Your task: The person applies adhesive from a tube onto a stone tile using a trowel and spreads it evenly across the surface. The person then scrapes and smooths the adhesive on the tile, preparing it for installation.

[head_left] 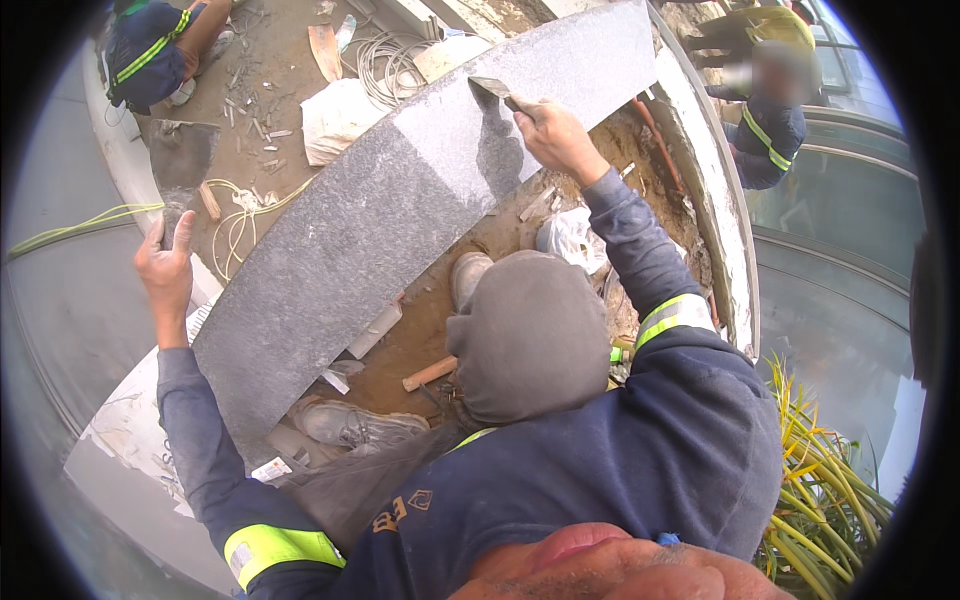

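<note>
A long, curved grey stone slab [330, 230] runs diagonally in front of me, with a paler patch near its far right part. My right hand [562, 138] grips a small trowel [490, 88], its blade close over the slab's far edge; I cannot tell whether it touches. A dark shadow falls on the stone below it. Out past the slab's left edge, my left hand [165, 265] is closed around the handle of a dusty, broad-bladed trowel [185, 155], held up with the blade pointing away from me.
Coiled cable [390, 68] and yellow-green cord [235, 230] lie beyond the slab. A wooden handle [430, 374] and a white plastic bag [573, 238] are on the near side. One person [150, 50] crouches far left; another [768, 130] is far right. A spiky plant [820, 480] stands right.
</note>
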A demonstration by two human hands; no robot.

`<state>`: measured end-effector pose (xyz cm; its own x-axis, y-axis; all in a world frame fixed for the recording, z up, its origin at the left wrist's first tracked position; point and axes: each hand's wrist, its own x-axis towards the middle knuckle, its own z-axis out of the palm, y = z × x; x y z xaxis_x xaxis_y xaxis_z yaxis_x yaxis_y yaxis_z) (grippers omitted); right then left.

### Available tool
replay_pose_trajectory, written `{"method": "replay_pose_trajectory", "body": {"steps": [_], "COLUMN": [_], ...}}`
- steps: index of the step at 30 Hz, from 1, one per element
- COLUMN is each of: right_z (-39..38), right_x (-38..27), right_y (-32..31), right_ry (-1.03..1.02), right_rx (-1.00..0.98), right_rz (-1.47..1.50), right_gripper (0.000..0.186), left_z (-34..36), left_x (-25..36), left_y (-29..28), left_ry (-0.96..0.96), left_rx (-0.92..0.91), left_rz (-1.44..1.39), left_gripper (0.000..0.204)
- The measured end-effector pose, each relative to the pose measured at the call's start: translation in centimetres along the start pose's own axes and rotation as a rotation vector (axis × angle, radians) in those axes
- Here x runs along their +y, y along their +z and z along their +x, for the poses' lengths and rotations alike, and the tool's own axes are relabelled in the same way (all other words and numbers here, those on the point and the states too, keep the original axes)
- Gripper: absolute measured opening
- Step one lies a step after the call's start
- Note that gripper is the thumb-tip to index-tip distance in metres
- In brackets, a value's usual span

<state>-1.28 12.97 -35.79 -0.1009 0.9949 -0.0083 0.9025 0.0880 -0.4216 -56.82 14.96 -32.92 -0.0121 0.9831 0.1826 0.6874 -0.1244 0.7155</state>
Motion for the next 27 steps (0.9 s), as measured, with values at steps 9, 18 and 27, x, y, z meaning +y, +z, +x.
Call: {"method": "replay_pose_trajectory", "body": {"steps": [9, 18, 27], "right_z": [6.8, 4.3, -0.8], "right_x": [9.4, 2.4, 0.5], "right_y": [-3.8, -2.5, -8.9], "right_ry": [0.289, 0.065, 0.245], "right_rx": [0.105, -0.176, -0.053], "right_rz": [-0.174, -0.183, 0.632], "right_gripper": [0.042, 0.036, 0.049], "left_z": [-0.8, -0.1, -0.9], "left_x": [-0.2, 0.4, 1.0], "left_y": [-0.1, 1.0, 0.3], "left_ry": [-0.002, 0.046, 0.023], "left_rx": [-0.005, -0.026, -0.006], "left_rz": [-0.018, 0.015, -0.009], "left_gripper": [0.028, 0.029, 0.028]}}
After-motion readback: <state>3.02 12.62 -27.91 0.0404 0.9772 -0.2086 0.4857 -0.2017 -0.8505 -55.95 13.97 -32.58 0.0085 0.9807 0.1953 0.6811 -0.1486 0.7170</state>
